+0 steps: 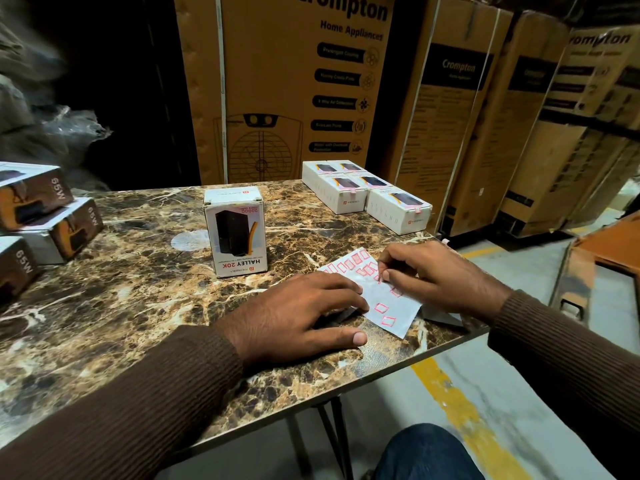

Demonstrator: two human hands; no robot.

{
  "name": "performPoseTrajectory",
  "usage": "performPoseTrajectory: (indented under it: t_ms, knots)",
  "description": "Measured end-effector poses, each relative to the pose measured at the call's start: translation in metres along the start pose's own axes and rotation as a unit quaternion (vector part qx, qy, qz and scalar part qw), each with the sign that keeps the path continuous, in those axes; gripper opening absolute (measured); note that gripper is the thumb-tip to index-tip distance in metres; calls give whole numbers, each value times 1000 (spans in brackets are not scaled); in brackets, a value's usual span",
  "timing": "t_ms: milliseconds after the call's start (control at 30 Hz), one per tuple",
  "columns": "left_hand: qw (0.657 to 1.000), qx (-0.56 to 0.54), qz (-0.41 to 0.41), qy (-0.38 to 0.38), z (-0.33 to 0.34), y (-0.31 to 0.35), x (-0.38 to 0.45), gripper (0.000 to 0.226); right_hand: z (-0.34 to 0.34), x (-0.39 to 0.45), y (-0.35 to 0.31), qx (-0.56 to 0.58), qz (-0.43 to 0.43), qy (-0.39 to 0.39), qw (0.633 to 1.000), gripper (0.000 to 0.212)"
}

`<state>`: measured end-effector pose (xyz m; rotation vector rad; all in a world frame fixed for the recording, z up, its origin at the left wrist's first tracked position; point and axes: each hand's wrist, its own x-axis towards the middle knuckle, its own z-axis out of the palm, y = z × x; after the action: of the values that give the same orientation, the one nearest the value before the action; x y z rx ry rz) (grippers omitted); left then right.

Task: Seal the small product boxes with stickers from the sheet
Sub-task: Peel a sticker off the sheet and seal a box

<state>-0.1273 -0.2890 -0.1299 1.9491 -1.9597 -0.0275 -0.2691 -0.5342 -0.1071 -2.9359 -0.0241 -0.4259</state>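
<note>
Left hand (304, 313) flat, fingers straight, pinning sticker sheet (384, 299). Right hand (426, 271) fingertips pinching a sticker edge — peel slowly, low angle, then onto Halley 20K box (235, 230) flap.

brown marbled table (138, 306), red-outlined stickers (381, 308)

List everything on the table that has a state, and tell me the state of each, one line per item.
Sticker sheet: flat on table, partly used, pinned by left hand.
Left hand: flat, pressing sheet.
Right hand: fingers pinching at a sticker on the sheet.
Halley box: upright, closed, no sticker visible.
White boxes: lying flat, grouped, stickers on flaps.
65W boxes: lying down, stacked at left.
</note>
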Motion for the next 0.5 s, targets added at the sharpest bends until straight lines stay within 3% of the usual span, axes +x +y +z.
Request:
performPoseTrajectory:
  t_ms: [267, 500]
  knots:
    - [1000, 2, 9, 11, 2, -2, 1, 53, -2, 0, -2, 80, 56, 5, 995, 12]
    - [1000, 26, 7, -1, 1, -1, -1, 61, -4, 4, -4, -18, 20, -23, 999, 5]
